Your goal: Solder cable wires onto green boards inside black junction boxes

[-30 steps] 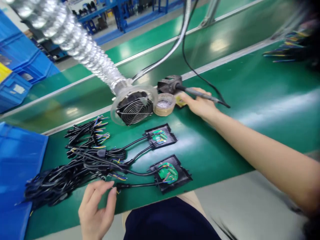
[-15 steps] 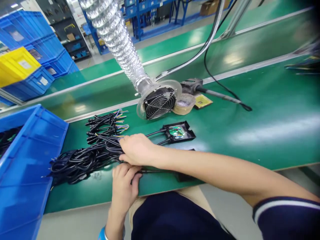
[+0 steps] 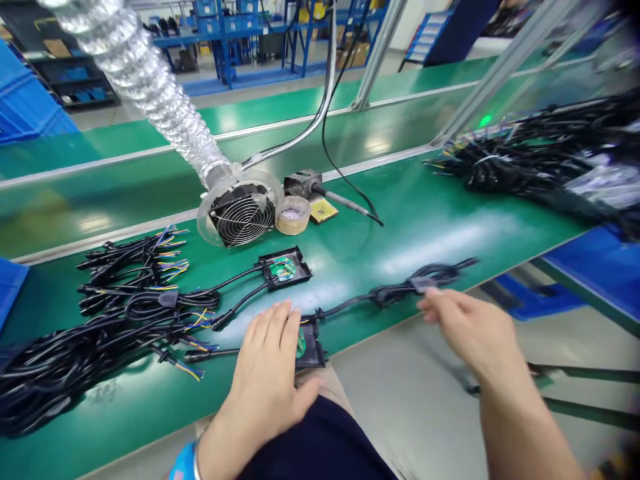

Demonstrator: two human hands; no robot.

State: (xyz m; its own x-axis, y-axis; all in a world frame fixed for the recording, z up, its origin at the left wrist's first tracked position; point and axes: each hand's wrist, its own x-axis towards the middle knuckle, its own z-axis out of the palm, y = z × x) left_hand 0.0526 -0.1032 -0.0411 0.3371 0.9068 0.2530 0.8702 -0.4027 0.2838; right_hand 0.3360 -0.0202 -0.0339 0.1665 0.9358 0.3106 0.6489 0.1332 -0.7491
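My left hand [image 3: 267, 367] lies flat with fingers stretched out on a black housing with a green circuit board [image 3: 307, 347] at the front edge of the green bench [image 3: 375, 233]. My right hand [image 3: 470, 327] pinches the black cable bundle [image 3: 415, 283] that runs from that housing to the right. A second black housing with a green board [image 3: 285, 268] sits farther back, its cables leading left into a pile of black cables with coloured wire ends [image 3: 115, 307].
A fume extractor fan [image 3: 243, 217] on a silver hose stands behind the housings. Beside it are a tape roll [image 3: 293, 215], a yellow sponge [image 3: 323, 210] and a soldering iron [image 3: 345, 200] in its stand. Another heap of black cables [image 3: 540, 153] lies at far right.
My right hand left the cable pile and drew a cable out to the right. My left hand moved onto the near housing. The view swung right.
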